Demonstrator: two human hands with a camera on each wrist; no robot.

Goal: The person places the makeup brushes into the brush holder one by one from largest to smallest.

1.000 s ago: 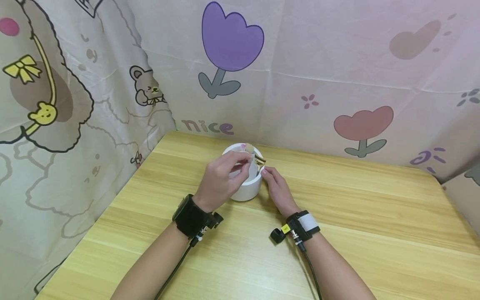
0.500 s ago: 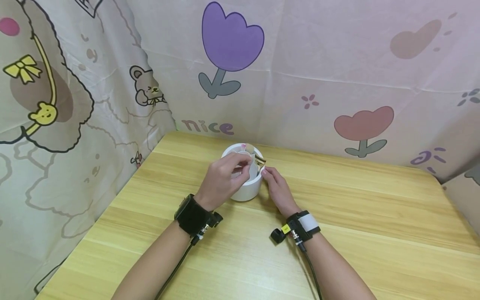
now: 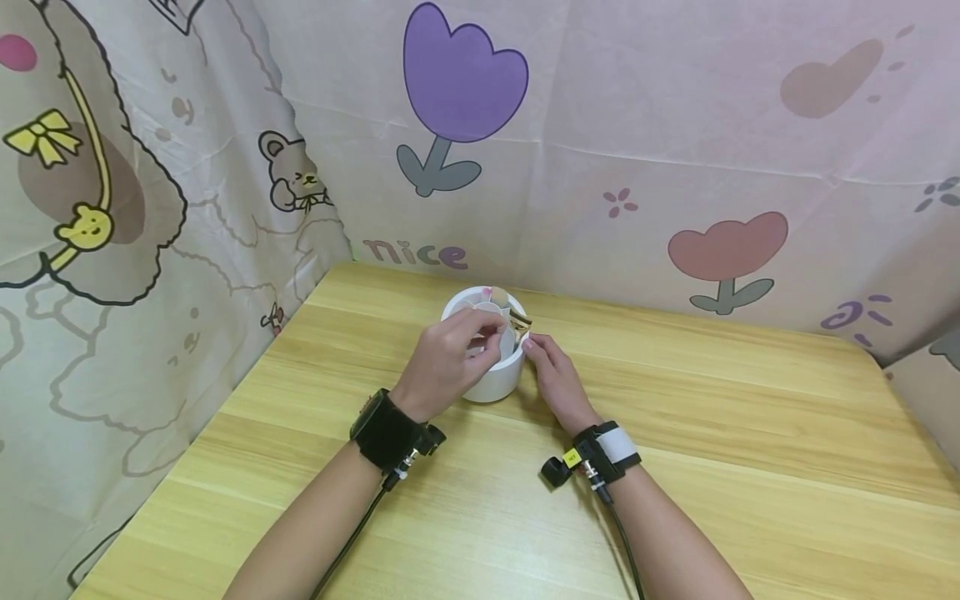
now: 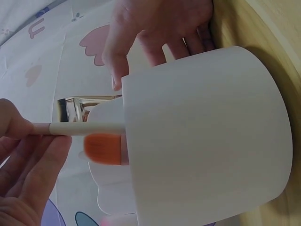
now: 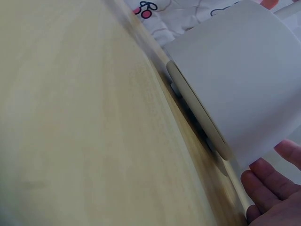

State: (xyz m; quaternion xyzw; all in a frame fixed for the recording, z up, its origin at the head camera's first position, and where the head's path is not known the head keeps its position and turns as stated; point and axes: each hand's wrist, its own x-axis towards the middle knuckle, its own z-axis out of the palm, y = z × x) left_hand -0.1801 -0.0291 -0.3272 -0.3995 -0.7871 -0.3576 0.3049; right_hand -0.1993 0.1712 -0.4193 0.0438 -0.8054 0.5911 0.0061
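A white round brush holder stands at the table's far side, with makeup brushes and a white scalloped piece in it. Above its opening, the thumb and fingers of my left hand pinch a slim cream brush handle whose lower end is hidden inside. Beside that handle shows an orange-bristled brush; a flat dark-tipped brush with a shiny gold ferrule leans nearby. My right hand holds the holder from the right, thumb by the rim, fingertips against its wall.
The wooden table extends to both sides and toward me. A patterned cloth backdrop hangs behind its far edge, another cloth at the left. Black camera straps sit on both wrists, with cables along the forearms.
My left wrist has shifted very slightly to the right, its fingers still pinching the brush handle. The holder and my right hand stay where they were.
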